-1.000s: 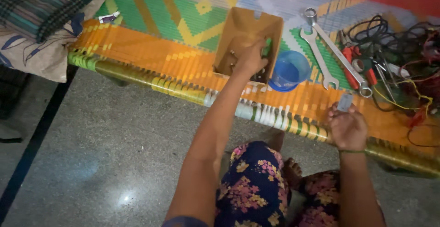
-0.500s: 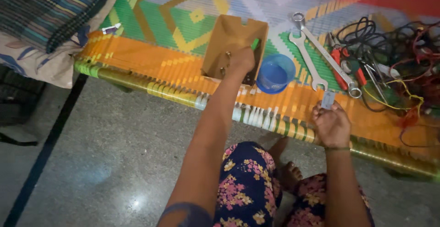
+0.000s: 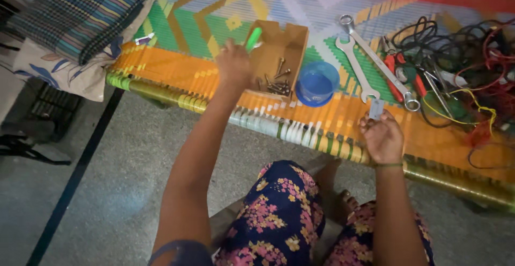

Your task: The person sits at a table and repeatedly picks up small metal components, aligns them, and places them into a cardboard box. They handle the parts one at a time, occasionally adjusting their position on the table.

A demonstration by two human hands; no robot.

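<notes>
Left hand [image 3: 234, 64] now lifted out of the brown cardboard box [image 3: 281, 48], where it was dipped in half a second ago; fingers curled tight around a green-handled tool [image 3: 254, 38], its green end poking up past the knuckles; looks picked up and ready to use. Loose screws [image 3: 276, 86] left behind in the box, just right of those fingers; blue round tub [image 3: 317, 82] a bit further right. Right hand [image 3: 382, 136] barely moved; fingertips pinching 1 small grey piece [image 3: 376, 108], held up just above them; 2 long spanners [image 3: 370, 62] close beyond it; tangled wires [image 3: 461, 46] further right.
</notes>
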